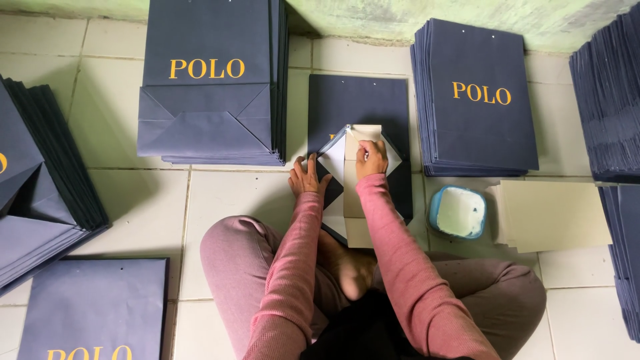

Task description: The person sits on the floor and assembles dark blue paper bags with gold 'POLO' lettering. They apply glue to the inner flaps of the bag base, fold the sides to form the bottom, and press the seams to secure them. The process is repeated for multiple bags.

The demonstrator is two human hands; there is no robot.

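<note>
A flat navy paper bag (360, 107) lies on the tiled floor in front of me, its bottom end spread open into a diamond with pale inner flaps (337, 157). A cream card strip (353, 193) lies down the middle of the opened bottom. My left hand (305, 177) presses flat on the left edge of the fold, fingers spread. On the upper part of the cream strip rests my right hand (371, 159), fingers curled, pressing down. Both arms wear pink sleeves.
Stacks of finished navy bags stand at the back left (210, 87), back right (477, 100), far left (40, 193) and far right (613, 93). A blue tub of white paste (458, 212) and a pile of cream cards (550, 213) sit at my right.
</note>
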